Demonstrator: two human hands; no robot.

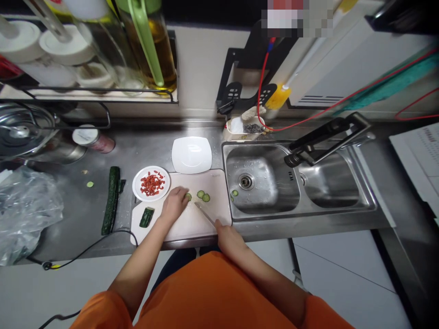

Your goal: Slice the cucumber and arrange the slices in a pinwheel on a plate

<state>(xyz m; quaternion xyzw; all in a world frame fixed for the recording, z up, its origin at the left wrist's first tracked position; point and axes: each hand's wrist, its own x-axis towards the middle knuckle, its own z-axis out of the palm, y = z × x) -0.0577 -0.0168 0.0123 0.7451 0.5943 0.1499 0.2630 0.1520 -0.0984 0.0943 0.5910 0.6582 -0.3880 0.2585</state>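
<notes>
My left hand (174,203) is closed over a piece of cucumber (188,197) on the white cutting board (181,224); only the cut end shows past the fingers. In my right hand (229,235) is the handle of a knife (205,213), its blade pointing up and left towards that cut end. Two round cucumber slices (203,196) lie flat on the board, right of the blade tip. A short dark green cucumber chunk (147,217) rests at the board's left side. Beside the left hand, a white plate (136,176) holds many small red pieces.
A white square plate (192,153) stands behind the board. Left of it lie a whole cucumber (111,201), a black cable (82,256) and a plastic bag (30,210). At right is a double sink (264,210) with cucumber bits and a black faucet (318,137). A bottle rack (137,95) overhangs the back left.
</notes>
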